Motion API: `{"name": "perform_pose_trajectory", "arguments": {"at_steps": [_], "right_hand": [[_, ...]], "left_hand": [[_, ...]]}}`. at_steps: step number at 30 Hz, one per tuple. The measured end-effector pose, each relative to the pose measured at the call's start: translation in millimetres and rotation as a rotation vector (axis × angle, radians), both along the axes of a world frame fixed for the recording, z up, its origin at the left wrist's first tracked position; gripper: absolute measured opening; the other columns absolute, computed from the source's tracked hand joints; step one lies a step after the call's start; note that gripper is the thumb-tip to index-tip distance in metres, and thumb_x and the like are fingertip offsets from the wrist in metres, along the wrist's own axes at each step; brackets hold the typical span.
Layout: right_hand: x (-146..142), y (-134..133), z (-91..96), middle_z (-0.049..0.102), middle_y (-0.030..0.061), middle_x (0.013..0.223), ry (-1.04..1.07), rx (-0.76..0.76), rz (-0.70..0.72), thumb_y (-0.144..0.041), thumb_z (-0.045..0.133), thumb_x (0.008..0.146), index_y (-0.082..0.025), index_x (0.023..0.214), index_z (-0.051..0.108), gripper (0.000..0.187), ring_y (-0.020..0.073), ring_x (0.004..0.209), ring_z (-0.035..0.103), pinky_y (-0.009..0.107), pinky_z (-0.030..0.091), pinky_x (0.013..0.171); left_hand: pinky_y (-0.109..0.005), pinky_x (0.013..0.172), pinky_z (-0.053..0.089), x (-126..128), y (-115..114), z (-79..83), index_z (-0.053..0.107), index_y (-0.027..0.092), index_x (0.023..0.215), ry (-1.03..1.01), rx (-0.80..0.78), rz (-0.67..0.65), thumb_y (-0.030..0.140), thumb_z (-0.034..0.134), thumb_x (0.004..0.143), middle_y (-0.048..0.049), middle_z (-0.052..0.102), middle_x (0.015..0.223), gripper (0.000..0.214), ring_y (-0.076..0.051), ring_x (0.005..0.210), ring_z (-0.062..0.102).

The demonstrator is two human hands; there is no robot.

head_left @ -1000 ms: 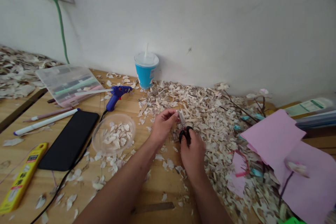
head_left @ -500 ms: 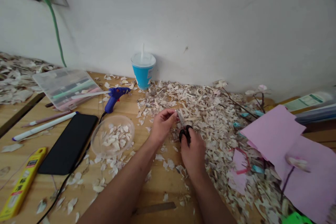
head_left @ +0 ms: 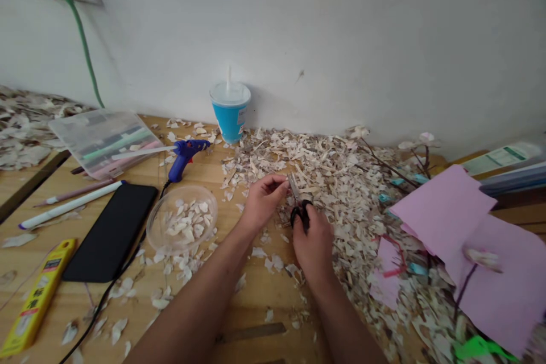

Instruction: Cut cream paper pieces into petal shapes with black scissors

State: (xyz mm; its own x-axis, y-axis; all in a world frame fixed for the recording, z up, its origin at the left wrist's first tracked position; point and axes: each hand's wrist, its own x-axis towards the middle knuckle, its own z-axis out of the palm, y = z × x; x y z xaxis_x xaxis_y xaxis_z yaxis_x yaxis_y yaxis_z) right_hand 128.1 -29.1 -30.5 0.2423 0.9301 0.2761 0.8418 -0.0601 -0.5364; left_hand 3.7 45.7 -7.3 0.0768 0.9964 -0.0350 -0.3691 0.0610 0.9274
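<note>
My right hand (head_left: 313,242) is closed around the black handles of a pair of scissors (head_left: 301,211), whose blades point up and away from me. Just left of the blades, my left hand (head_left: 265,200) pinches a small pale piece between thumb and finger; it is too small to make out well. Both hands are over the near edge of a heap of pale, dry flakes (head_left: 350,193). To the left of them stands a round clear plastic bowl (head_left: 153,230) with whitish petal-like flakes in it.
A blue glue gun (head_left: 184,158), a black phone (head_left: 111,233), a yellow box (head_left: 38,298) and a clear case (head_left: 70,136) lie at left. A blue cup (head_left: 231,119) stands by the wall. Pink paper sheets (head_left: 443,205) and twigs (head_left: 392,166) are at right.
The view has shifted slightly. My hands stay in nearly the same place, with the scissors still at the pinched piece.
</note>
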Motion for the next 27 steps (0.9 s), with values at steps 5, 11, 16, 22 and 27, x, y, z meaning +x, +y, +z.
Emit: {"name": "perform_pose_trajectory", "arguments": {"at_steps": [5, 11, 16, 22, 27], "right_hand": [[0.1, 0.2, 1.5, 0.067, 0.0117, 0.093, -0.011, -0.011, -0.003, -0.035, 0.042, 0.091, -0.015, 0.105, 0.064, 0.033, 0.0257, 0.088, 0.056, 0.037, 0.037, 0.079], [0.6, -0.7, 2.3, 0.067, 0.0108, 0.092, -0.039, -0.019, 0.003, -0.035, 0.044, 0.090, -0.016, 0.104, 0.065, 0.031, 0.0247, 0.086, 0.055, 0.035, 0.036, 0.077], [1.6, -1.7, 0.8, 0.067, 0.0117, 0.095, -0.076, -0.003, 0.019, -0.034, 0.042, 0.092, -0.016, 0.107, 0.064, 0.032, 0.0252, 0.088, 0.054, 0.036, 0.037, 0.079], [2.2, -2.1, 2.2, 0.065, 0.0104, 0.090, -0.109, -0.005, 0.030, -0.032, 0.043, 0.092, -0.016, 0.103, 0.063, 0.028, 0.0247, 0.085, 0.053, 0.035, 0.036, 0.077], [3.4, -2.4, 3.5, 0.066, 0.0115, 0.093, -0.119, -0.012, 0.042, -0.031, 0.043, 0.091, -0.015, 0.105, 0.063, 0.029, 0.0253, 0.088, 0.053, 0.036, 0.037, 0.079]], "left_hand": [[-0.026, 0.070, 0.045, -2.0, 0.8, -0.4, 0.069, 0.017, 0.079, 0.040, 0.050, -0.011, 0.040, 0.075, 0.072, -0.0014, 0.066, 0.074, 0.024, -0.013, 0.070, 0.057], [-0.027, 0.075, 0.043, -4.1, -0.9, 1.9, 0.068, 0.018, 0.078, 0.176, 0.172, 0.027, 0.037, 0.064, 0.083, -0.0020, 0.063, 0.076, 0.020, -0.015, 0.075, 0.056], [-0.027, 0.076, 0.041, -5.6, -1.2, -1.0, 0.064, 0.020, 0.076, 0.310, 0.288, 0.069, 0.030, 0.056, 0.088, -0.0020, 0.059, 0.078, 0.018, -0.016, 0.078, 0.054], [-0.028, 0.076, 0.039, -6.6, -3.1, -3.3, 0.060, 0.021, 0.076, 0.435, 0.369, 0.082, 0.025, 0.050, 0.091, -0.0026, 0.057, 0.078, 0.018, -0.017, 0.079, 0.053], [-0.028, 0.072, 0.038, -8.0, -3.0, -4.7, 0.061, 0.021, 0.074, 0.506, 0.355, 0.045, 0.026, 0.048, 0.091, -0.0021, 0.057, 0.069, 0.022, -0.017, 0.072, 0.051]]}}
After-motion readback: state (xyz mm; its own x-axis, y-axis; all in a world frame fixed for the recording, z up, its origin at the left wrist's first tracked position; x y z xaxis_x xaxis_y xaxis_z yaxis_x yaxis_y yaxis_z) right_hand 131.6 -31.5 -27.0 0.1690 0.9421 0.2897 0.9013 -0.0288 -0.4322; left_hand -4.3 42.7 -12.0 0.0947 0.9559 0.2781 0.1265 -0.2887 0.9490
